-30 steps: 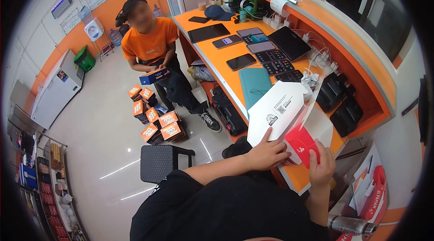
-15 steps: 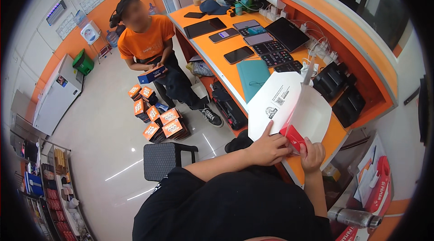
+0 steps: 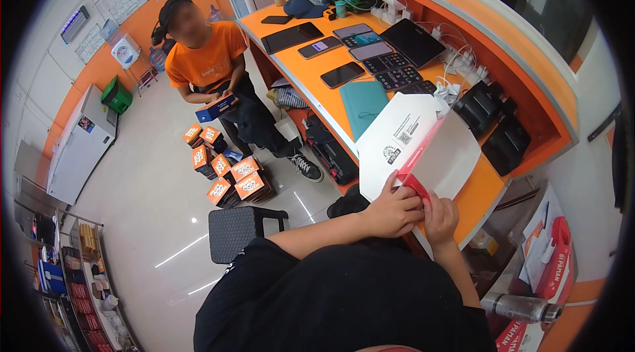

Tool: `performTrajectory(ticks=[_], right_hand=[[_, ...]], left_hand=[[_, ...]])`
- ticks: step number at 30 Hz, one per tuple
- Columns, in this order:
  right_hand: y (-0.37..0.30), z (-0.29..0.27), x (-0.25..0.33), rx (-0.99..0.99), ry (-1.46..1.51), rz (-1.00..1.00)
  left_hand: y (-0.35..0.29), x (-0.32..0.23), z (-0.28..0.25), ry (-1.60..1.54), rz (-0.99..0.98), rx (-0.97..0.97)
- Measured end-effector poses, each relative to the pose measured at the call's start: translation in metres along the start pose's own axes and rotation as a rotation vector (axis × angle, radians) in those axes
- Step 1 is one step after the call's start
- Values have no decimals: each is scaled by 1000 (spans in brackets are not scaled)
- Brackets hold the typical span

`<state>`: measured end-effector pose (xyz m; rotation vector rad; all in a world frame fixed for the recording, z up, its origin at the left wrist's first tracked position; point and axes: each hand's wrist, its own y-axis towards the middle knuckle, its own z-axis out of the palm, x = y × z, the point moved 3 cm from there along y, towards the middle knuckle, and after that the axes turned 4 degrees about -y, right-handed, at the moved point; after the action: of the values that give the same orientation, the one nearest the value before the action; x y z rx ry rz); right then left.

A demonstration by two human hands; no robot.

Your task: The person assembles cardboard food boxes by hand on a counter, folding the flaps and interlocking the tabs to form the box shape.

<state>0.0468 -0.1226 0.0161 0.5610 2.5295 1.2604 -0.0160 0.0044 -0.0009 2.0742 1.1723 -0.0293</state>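
An unfolded paper food box (image 3: pixel 395 128), white inside with red outer faces, rests at the near end of the orange counter. Dark print and a square code mark its left panel. My left hand (image 3: pixel 395 211) grips its near edge by the red corner flap, fingers bent and the fingertips partly out of sight. Close beside it, my right hand (image 3: pixel 441 218) pinches the same near edge, thumb raised against the red card. A red strip of the box stands up between its left panel and its hollow right part.
Phones (image 3: pixel 342 75), a teal folder (image 3: pixel 364 109), a black tablet (image 3: pixel 413 43) and black devices (image 3: pixel 506 147) cover the counter. At left, a seated co-worker (image 3: pixel 205 54) holds a blue box near stacked orange boxes (image 3: pixel 228 173). A black stool (image 3: pixel 241 230) and a metal bottle (image 3: pixel 522 307) are nearby.
My right hand has come closer to my left at the box's near edge. The red corner has folded over between them, and the red strip shows more plainly. The view has shifted slightly.
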Motion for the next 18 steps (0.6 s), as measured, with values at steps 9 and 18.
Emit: performTrajectory(ticks=[9, 18], right_hand=[[17, -30, -16, 60, 141, 121], [18, -18, -9, 104, 10, 40]], left_hand=[[1, -2, -12, 187, -71, 0], [-4, 1, -5, 98, -42, -16]])
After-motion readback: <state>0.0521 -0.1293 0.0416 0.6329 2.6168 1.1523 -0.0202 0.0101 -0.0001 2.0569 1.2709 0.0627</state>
